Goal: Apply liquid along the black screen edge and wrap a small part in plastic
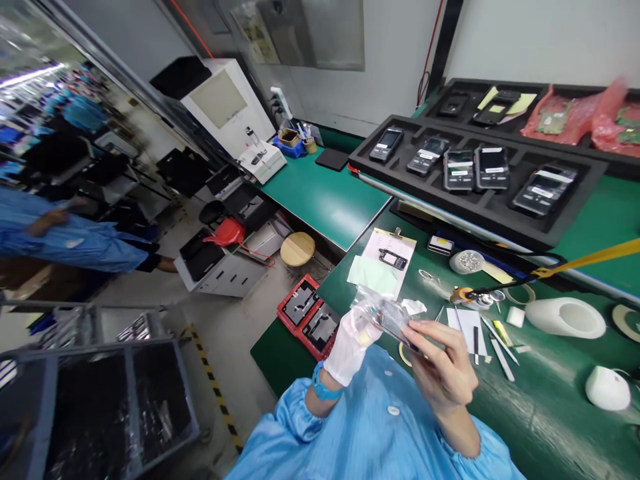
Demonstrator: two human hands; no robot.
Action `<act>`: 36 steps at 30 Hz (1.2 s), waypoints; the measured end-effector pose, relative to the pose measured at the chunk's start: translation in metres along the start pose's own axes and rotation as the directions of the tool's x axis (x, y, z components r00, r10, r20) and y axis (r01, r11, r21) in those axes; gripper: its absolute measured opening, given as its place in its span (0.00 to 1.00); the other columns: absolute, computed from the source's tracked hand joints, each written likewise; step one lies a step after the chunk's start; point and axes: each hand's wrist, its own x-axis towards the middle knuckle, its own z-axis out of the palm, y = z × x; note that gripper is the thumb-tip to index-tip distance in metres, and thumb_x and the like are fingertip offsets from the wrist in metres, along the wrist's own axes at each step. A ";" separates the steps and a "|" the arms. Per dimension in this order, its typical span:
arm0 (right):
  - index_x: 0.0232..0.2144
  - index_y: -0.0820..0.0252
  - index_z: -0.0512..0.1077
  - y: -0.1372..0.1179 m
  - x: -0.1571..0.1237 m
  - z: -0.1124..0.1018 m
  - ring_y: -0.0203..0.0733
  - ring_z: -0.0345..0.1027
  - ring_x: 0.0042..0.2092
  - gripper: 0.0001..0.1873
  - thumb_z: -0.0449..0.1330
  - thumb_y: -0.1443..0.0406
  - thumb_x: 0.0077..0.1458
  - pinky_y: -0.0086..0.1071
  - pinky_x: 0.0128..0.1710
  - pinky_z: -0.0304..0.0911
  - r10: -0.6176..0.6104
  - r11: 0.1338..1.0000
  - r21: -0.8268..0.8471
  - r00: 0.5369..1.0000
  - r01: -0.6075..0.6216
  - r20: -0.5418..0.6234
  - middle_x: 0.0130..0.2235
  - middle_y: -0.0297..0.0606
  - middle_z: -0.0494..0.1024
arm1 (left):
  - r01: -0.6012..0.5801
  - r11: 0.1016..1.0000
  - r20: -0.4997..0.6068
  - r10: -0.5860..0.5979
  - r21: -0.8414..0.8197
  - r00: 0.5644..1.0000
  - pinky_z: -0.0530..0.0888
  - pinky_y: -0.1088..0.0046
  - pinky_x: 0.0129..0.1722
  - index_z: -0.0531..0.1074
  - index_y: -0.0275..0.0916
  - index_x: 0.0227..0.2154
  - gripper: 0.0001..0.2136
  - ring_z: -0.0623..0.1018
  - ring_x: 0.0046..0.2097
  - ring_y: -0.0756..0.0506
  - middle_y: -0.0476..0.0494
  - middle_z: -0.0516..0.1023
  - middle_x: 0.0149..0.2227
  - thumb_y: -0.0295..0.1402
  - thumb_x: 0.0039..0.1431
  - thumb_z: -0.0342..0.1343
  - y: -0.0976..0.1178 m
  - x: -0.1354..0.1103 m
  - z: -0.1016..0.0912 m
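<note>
My left hand (353, 343) wears a white glove and a blue wrist strap; its fingers close on one end of a small dark phone-like device (395, 325) wrapped in clear plastic. My bare right hand (443, 367) grips the other end of the same device. I hold it above the near edge of the green workbench (550, 413), in front of my blue smock.
A black foam tray (480, 207) holds several handsets. On the bench lie a clipboard with paper (390, 260), tweezers and small tools (495, 340), a white tape roll (565, 317) and a white dome (607, 388). Red trays (310, 313) and a stool (297, 249) stand on the floor. A person in blue is at far left.
</note>
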 end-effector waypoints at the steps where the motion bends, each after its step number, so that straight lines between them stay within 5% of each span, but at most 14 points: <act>1: 0.58 0.47 0.83 -0.002 0.000 0.003 0.46 0.82 0.42 0.22 0.68 0.75 0.68 0.39 0.39 0.80 0.038 0.998 0.048 0.999 -0.037 -0.008 0.45 0.40 0.88 | 0.000 1.000 -0.003 0.000 -0.021 1.000 0.83 0.55 0.63 0.86 0.38 0.48 0.27 0.88 0.55 0.33 0.33 0.91 0.50 0.56 0.57 0.73 -0.001 0.001 0.001; 3: 0.50 0.51 0.85 -0.005 -0.001 0.012 0.44 0.82 0.38 0.12 0.69 0.72 0.69 0.36 0.36 0.79 0.185 0.969 0.174 0.982 -0.178 -0.023 0.40 0.39 0.87 | 0.002 0.998 -0.033 -0.004 -0.056 0.999 0.83 0.56 0.62 0.86 0.38 0.46 0.26 0.89 0.52 0.34 0.34 0.91 0.48 0.56 0.57 0.73 -0.003 0.003 0.003; 5: 0.41 0.54 0.84 -0.006 -0.005 0.023 0.43 0.81 0.35 0.03 0.73 0.62 0.68 0.34 0.34 0.78 0.411 0.874 0.289 0.912 -0.391 -0.007 0.35 0.38 0.85 | 0.009 0.998 -0.078 -0.013 -0.060 0.997 0.85 0.58 0.57 0.85 0.38 0.42 0.25 0.89 0.48 0.35 0.34 0.91 0.44 0.57 0.55 0.73 -0.005 0.005 0.006; 8: 0.34 0.57 0.83 0.003 -0.015 0.035 0.45 0.80 0.33 0.21 0.78 0.46 0.58 0.36 0.34 0.80 0.668 0.662 0.374 0.737 -0.650 0.099 0.33 0.39 0.84 | 0.004 0.998 -0.133 -0.011 -0.059 0.991 0.86 0.60 0.50 0.85 0.38 0.36 0.22 0.88 0.43 0.36 0.35 0.91 0.40 0.55 0.55 0.73 -0.010 0.010 0.009; 10: 0.35 0.56 0.83 0.014 -0.020 0.039 0.48 0.81 0.34 0.26 0.79 0.42 0.53 0.38 0.35 0.82 0.707 0.588 0.376 0.681 -0.716 0.192 0.34 0.41 0.85 | -0.016 0.998 -0.166 0.005 -0.063 0.986 0.86 0.61 0.49 0.86 0.38 0.35 0.21 0.88 0.43 0.37 0.36 0.91 0.39 0.54 0.56 0.71 -0.014 0.015 0.008; 13: 0.41 0.55 0.84 0.027 -0.018 0.037 0.51 0.83 0.38 0.24 0.76 0.43 0.59 0.41 0.38 0.83 0.637 0.641 0.340 0.724 -0.689 0.266 0.38 0.44 0.87 | -0.057 0.998 -0.206 0.051 -0.022 0.977 0.85 0.61 0.50 0.86 0.39 0.35 0.20 0.87 0.44 0.36 0.38 0.90 0.38 0.52 0.55 0.70 -0.019 0.022 0.001; 18: 0.52 0.52 0.84 0.031 0.025 0.016 0.50 0.82 0.48 0.15 0.61 0.54 0.76 0.42 0.46 0.82 0.330 0.892 0.232 0.911 -0.387 0.249 0.52 0.48 0.84 | -0.126 0.978 -0.186 0.157 0.169 0.970 0.82 0.64 0.45 0.82 0.42 0.30 0.11 0.84 0.39 0.40 0.43 0.87 0.34 0.45 0.58 0.67 -0.020 0.022 -0.016; 21: 0.52 0.50 0.85 0.034 0.063 0.002 0.53 0.79 0.57 0.14 0.60 0.57 0.77 0.47 0.56 0.79 0.148 0.964 0.155 0.918 -0.218 0.368 0.55 0.48 0.82 | -0.203 0.939 -0.084 0.234 0.278 0.969 0.80 0.66 0.44 0.80 0.43 0.27 0.08 0.82 0.37 0.41 0.44 0.86 0.33 0.40 0.59 0.67 -0.016 0.019 -0.022; 27: 0.40 0.53 0.83 0.042 0.112 -0.015 0.48 0.82 0.46 0.19 0.58 0.54 0.79 0.41 0.50 0.80 0.048 0.926 0.226 0.690 -0.302 0.722 0.45 0.43 0.85 | -0.268 0.915 0.060 0.262 0.303 0.963 0.79 0.68 0.39 0.81 0.43 0.28 0.08 0.81 0.35 0.43 0.44 0.85 0.32 0.37 0.60 0.69 -0.018 0.016 -0.024; 34: 0.39 0.55 0.87 0.053 0.128 -0.014 0.48 0.81 0.41 0.29 0.60 0.41 0.74 0.39 0.46 0.78 0.023 0.872 0.149 0.345 -0.466 0.938 0.38 0.42 0.86 | -0.246 0.952 0.121 0.227 0.184 0.966 0.79 0.69 0.39 0.85 0.41 0.30 0.09 0.84 0.36 0.42 0.44 0.88 0.33 0.41 0.59 0.71 -0.022 0.016 -0.034; 36: 0.35 0.56 0.87 0.055 0.124 -0.010 0.47 0.79 0.37 0.30 0.64 0.38 0.70 0.39 0.43 0.76 0.051 0.849 0.114 0.294 -0.516 0.954 0.35 0.40 0.84 | -0.219 0.960 0.113 0.201 0.176 0.973 0.79 0.69 0.40 0.86 0.40 0.30 0.09 0.84 0.36 0.42 0.43 0.88 0.33 0.40 0.58 0.71 -0.025 0.016 -0.035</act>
